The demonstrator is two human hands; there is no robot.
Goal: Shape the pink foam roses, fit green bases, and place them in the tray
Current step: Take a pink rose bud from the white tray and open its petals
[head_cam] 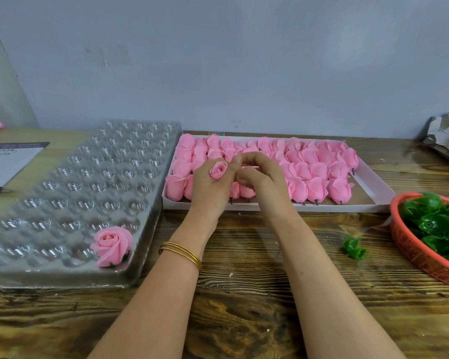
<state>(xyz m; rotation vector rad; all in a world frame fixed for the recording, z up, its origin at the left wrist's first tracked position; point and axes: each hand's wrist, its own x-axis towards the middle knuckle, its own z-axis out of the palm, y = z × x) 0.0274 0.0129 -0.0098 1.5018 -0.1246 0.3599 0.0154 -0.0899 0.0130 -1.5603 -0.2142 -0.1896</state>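
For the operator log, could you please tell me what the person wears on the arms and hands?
Both forearms are bare, with no sleeves in view, and neither the left hand nor the right hand wears a glove. Thin gold bangles circle the left wrist; the right wrist is bare.

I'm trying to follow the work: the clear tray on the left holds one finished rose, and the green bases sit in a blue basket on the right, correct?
Not quite. The head view shows the basket is red-orange, not blue. The rest stands: green bases lie in it, and one finished rose sits in the clear tray.
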